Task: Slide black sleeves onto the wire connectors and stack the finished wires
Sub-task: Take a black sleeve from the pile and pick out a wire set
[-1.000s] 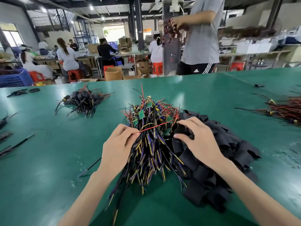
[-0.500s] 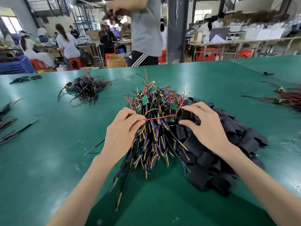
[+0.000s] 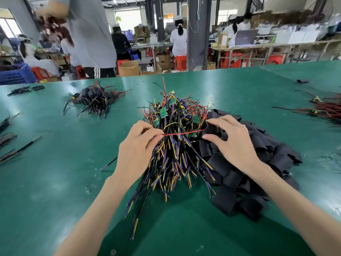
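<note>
Head view: the red wire (image 3: 182, 133) is lying taut, left to right, across the wire heap (image 3: 173, 154) at the middle of the desk (image 3: 55, 182). The left hand (image 3: 136, 145) is pinching its left end between thumb and forefinger. Its right end is reaching a black sleeve (image 3: 212, 130), which the right hand (image 3: 232, 143) is holding with curled fingers (image 3: 217, 122) at the left edge of the sleeve pile (image 3: 258, 163). The sleeve is sitting in line with the wire's long axis, so the coming slide is judged to run leftward; the finished stack (image 3: 96, 98) is lying far left, nearer the left hand.
</note>
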`<control>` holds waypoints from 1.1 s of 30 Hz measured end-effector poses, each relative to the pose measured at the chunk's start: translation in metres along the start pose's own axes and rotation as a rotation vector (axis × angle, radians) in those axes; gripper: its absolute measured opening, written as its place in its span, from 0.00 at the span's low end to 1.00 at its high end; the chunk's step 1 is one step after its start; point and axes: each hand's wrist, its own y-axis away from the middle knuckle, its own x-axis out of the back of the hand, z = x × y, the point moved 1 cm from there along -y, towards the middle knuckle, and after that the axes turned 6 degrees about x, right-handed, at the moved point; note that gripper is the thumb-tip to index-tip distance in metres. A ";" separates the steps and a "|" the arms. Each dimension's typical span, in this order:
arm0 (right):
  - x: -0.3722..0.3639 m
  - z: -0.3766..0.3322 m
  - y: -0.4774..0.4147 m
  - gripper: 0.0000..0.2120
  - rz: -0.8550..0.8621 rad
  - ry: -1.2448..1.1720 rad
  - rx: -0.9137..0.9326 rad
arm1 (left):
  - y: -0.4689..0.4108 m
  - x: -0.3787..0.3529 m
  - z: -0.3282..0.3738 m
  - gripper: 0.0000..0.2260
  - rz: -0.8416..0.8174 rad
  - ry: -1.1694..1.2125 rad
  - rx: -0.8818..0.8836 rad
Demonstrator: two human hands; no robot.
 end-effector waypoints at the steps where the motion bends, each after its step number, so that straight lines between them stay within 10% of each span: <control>1: 0.000 0.000 0.000 0.16 0.005 0.015 0.012 | 0.000 0.000 0.000 0.04 -0.003 -0.004 0.007; 10: -0.003 -0.027 0.006 0.17 0.034 0.407 0.435 | 0.008 -0.003 0.022 0.27 -0.309 0.232 -0.085; 33: -0.004 -0.035 0.010 0.18 -0.110 0.215 0.508 | 0.005 0.003 0.034 0.11 -0.322 0.619 0.307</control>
